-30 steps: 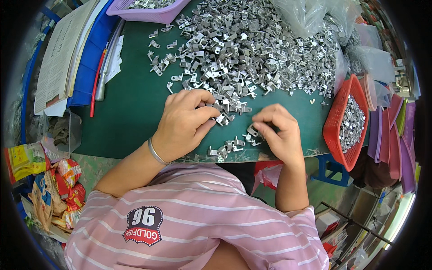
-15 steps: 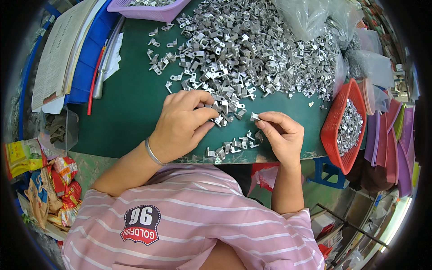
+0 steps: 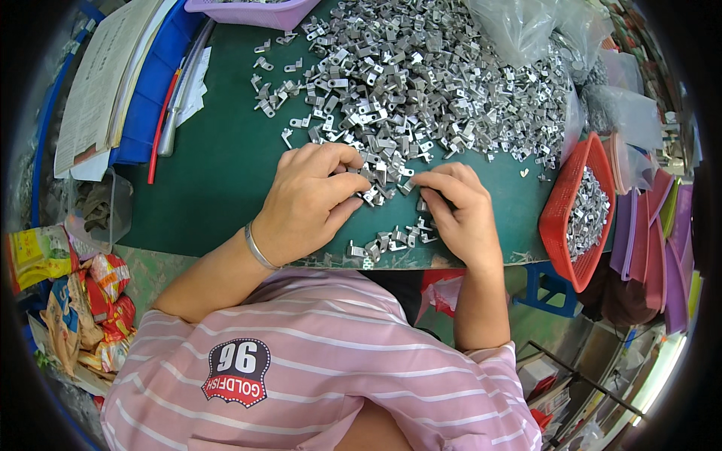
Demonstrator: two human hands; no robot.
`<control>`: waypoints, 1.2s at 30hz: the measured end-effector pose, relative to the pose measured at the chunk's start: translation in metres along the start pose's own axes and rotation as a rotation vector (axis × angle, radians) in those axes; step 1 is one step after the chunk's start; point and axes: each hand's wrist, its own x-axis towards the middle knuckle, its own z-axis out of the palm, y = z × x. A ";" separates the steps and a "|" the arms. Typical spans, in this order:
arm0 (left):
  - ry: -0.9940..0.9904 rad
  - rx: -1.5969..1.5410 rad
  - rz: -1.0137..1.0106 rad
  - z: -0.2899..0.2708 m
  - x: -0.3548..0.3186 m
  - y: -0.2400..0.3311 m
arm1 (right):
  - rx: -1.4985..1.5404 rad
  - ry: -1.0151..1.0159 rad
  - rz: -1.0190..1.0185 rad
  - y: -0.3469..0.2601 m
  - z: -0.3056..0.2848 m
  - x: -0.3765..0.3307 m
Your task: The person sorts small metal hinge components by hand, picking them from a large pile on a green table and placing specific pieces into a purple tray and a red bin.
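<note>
Fingers of the left hand are curled together, thumb against the fingertips, pinching small metal brackets at the near fringe of the heap; the brackets sit right at the fingertips, partly hidden under them. Fingers of the right hand are bent down and closed over another bracket or two just beside the left fingertips, though whether one is truly clamped between them cannot be told from the head view. Both hands work close to the near edge of the green bench, almost touching each other.

Nearest the person, along that near edge between the two wrists, lies a short row of sorted brackets, set apart from the heap. A metal bangle circles the left wrist.

Beyond the fingers, the main heap of loose metal brackets spreads across the middle and far part of the bench. At the right edge a red plastic basket holds more metal pieces. Toward the far right corner lie clear plastic bags. At the far edge stands a purple basket. Along the left edge sit a blue folder with papers on it.
</note>
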 end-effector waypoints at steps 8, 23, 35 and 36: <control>0.060 -0.010 0.079 -0.001 0.000 0.003 | -0.057 -0.185 -0.057 0.002 -0.011 0.000; 0.182 -0.143 0.102 0.003 0.000 0.000 | 0.519 -0.010 0.384 -0.014 0.002 -0.006; -0.098 -0.937 -0.585 -0.013 -0.026 0.004 | 0.425 -0.068 0.272 -0.020 -0.010 -0.018; -0.118 -0.864 -0.574 -0.013 -0.030 0.009 | 0.421 -0.052 0.264 -0.021 -0.008 -0.018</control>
